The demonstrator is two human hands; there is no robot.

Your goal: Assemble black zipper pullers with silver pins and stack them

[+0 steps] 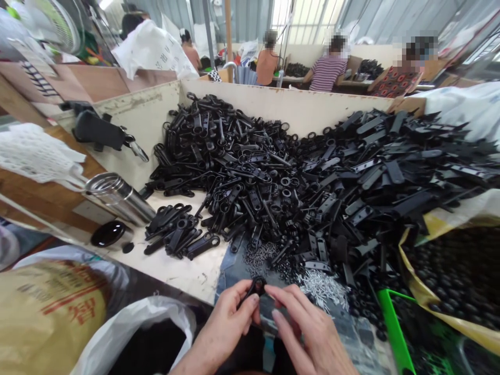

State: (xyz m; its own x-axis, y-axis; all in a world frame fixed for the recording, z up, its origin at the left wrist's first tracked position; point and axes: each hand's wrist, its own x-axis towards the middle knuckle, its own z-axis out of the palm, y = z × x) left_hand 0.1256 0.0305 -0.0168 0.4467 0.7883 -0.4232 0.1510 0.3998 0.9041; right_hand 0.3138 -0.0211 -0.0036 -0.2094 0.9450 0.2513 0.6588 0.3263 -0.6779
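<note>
At the lower middle, my left hand [230, 317] pinches a small black part [257, 286] with a round end. My right hand [302, 323] is beside it, its index fingertip at the part's right side and its thumb apart from the fingers. Whether the right fingers hold anything small cannot be made out. Just beyond the hands lie a heap of tiny dark pins [260, 258] and a heap of silver pins [324, 289]. Behind them rises a large pile of black plastic parts [242, 172], with a smaller group of black parts [179, 232] to the left.
A steel cup [121, 198] and a black lid [111, 234] stand at left. A white bag [133, 312] is at lower left, a green bin [394, 333] and a yellow-edged sack [417, 276] at right. Several people sit at benches behind the wooden wall [297, 107].
</note>
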